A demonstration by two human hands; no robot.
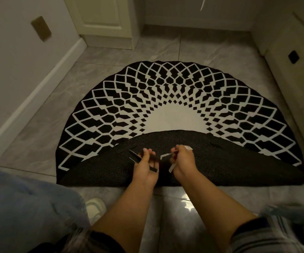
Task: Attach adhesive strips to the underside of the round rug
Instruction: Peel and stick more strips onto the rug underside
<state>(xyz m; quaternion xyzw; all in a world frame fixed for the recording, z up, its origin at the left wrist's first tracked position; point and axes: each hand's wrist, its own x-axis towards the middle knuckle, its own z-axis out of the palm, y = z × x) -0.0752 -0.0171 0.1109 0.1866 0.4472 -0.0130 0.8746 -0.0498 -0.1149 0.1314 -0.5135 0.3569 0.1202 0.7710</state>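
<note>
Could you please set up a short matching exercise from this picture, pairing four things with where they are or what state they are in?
Things:
1. rug
2. left hand
3. right hand
4. black strip on the underside

States:
A. pinches white backing paper
B. near edge folded over, underside up
C. grips black adhesive strips
D. lies flat on the folded flap, left of the hands

Pairs: 1-B, 2-C, 3-A, 4-D
</note>
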